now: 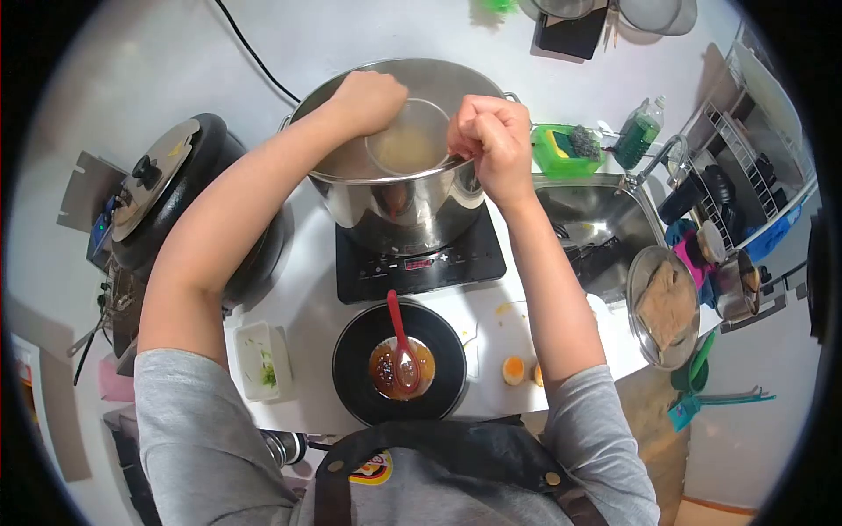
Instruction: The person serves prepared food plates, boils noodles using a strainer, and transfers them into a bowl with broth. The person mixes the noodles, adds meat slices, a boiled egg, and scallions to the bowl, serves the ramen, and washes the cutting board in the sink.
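Observation:
A large steel pot stands on a black induction cooker, with cloudy liquid inside. Within its mouth shows a thin round rim, like that of a strainer. My left hand reaches over the pot, fingers curled closed beside that round rim. Closed too, my right hand is at the pot's right edge; what either hand grips is hidden by the fingers. Nearer to me, a black bowl holds brown sauce and a red spoon.
Left of the bowl is a white container with chopped greens. Halved eggs lie to its right. A sink, a green sponge holder and a soap bottle are at the right. A large black cooker stands left.

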A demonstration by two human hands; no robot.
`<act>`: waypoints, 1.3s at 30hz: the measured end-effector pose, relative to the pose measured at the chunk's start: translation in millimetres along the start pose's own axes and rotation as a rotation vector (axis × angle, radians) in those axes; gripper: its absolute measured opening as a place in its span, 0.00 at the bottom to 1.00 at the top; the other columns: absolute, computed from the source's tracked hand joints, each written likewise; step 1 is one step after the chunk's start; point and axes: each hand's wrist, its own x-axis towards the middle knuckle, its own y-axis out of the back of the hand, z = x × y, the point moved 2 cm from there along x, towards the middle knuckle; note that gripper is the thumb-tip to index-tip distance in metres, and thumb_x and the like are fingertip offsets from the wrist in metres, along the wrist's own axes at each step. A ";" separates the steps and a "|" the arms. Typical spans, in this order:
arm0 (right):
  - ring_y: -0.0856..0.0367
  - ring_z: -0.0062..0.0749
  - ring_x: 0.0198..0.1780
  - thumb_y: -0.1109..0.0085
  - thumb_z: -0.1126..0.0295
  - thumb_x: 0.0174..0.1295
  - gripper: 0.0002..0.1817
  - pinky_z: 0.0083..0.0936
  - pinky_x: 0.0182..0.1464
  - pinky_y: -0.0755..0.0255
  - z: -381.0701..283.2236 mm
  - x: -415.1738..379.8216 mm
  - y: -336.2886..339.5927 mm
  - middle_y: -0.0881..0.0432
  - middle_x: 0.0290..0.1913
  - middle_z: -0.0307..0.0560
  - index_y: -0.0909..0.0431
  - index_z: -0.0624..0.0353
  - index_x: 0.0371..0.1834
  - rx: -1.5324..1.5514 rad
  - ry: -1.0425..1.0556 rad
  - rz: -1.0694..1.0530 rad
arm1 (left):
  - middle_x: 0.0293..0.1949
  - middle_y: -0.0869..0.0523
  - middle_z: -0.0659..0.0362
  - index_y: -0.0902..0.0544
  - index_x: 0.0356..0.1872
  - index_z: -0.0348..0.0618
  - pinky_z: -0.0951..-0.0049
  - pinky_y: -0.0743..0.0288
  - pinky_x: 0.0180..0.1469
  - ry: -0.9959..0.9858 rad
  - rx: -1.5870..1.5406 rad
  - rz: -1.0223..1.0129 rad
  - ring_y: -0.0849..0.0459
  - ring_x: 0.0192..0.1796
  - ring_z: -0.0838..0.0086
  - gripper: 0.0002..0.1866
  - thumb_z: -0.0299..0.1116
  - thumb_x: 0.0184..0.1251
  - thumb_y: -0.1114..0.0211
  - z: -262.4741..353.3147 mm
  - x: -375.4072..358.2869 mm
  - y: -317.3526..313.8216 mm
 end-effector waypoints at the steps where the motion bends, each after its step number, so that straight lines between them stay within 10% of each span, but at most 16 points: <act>1: 0.41 0.16 0.16 0.59 0.76 0.49 0.11 0.17 0.19 0.45 1.5 -0.3 0.9 0.35 0.11 0.37 0.36 0.64 0.11 0.018 0.003 -0.010 | 0.29 0.15 0.48 0.16 0.25 0.39 0.61 0.21 0.34 -0.002 0.001 0.024 0.15 0.34 0.57 0.06 0.28 0.46 0.37 6.1 -0.8 1.2; 15: 0.40 0.19 0.13 0.59 0.75 0.51 0.12 0.17 0.16 0.44 -50.8 24.8 -24.8 0.33 0.11 0.42 0.35 0.63 0.12 0.001 0.463 0.188 | 0.26 0.17 0.46 0.18 0.25 0.34 0.63 0.22 0.31 0.151 -0.020 0.379 0.15 0.32 0.56 0.07 0.28 0.49 0.40 -8.4 -108.8 94.4; 23: 0.37 0.28 0.18 0.60 0.69 0.55 0.13 0.20 0.19 0.43 -116.3 45.6 -20.6 0.35 0.16 0.47 0.33 0.63 0.16 -0.160 0.677 0.087 | 0.17 0.20 0.51 0.16 0.32 0.32 0.78 0.32 0.22 0.758 0.377 0.652 0.26 0.17 0.77 0.12 0.32 0.62 0.41 -8.7 -332.1 231.3; 26: 0.42 0.19 0.06 0.60 0.72 0.58 0.18 0.15 0.06 0.47 -138.2 48.6 -67.6 0.33 0.07 0.46 0.33 0.61 0.10 -0.136 0.911 0.140 | 0.10 0.29 0.58 0.23 0.17 0.35 0.74 0.38 0.16 1.243 0.420 0.631 0.33 0.13 0.78 0.12 0.31 0.56 0.44 -27.6 -414.4 268.3; 28: 0.44 0.19 0.09 0.57 0.67 0.55 0.14 0.16 0.07 0.50 -137.2 43.2 -70.9 0.38 0.10 0.38 0.37 0.56 0.13 -0.091 0.787 0.217 | 0.06 0.34 0.54 0.34 0.03 0.34 0.63 0.42 0.13 1.009 0.553 0.809 0.41 0.08 0.72 0.12 0.23 0.39 0.47 -77.5 -538.4 270.0; 29: 0.46 0.20 0.10 0.57 0.66 0.56 0.14 0.17 0.09 0.50 -134.1 40.0 -72.8 0.39 0.11 0.39 0.38 0.57 0.14 -0.050 0.776 0.158 | 0.21 0.26 0.48 0.27 0.21 0.35 0.62 0.35 0.28 1.284 0.601 0.668 0.30 0.25 0.61 0.11 0.35 0.49 0.47 -89.3 -588.6 269.6; 30: 0.48 0.21 0.10 0.57 0.65 0.58 0.14 0.18 0.10 0.50 -131.4 37.3 -70.2 0.41 0.11 0.39 0.38 0.58 0.16 -0.019 0.768 0.102 | 0.37 0.18 0.43 0.19 0.38 0.37 0.60 0.28 0.42 1.547 0.635 0.517 0.19 0.42 0.49 0.21 0.47 0.58 0.48 -100.8 -639.5 266.3; 34: 0.48 0.24 0.19 0.57 0.63 0.48 0.13 0.23 0.23 0.52 -100.0 27.3 15.5 0.45 0.16 0.39 0.41 0.59 0.14 0.014 0.580 0.065 | 0.46 0.21 0.40 0.21 0.44 0.35 0.56 0.31 0.55 1.915 0.642 0.199 0.23 0.52 0.46 0.28 0.52 0.59 0.52 -171.4 -788.3 173.8; 39: 0.37 0.27 0.16 0.58 0.67 0.56 0.15 0.23 0.19 0.41 -96.4 -32.7 -95.8 0.32 0.15 0.48 0.31 0.67 0.17 -0.345 0.853 0.194 | 0.48 0.21 0.42 0.23 0.46 0.35 0.56 0.29 0.50 1.688 0.457 -0.180 0.23 0.51 0.49 0.21 0.42 0.59 0.45 -292.4 -943.8 -86.3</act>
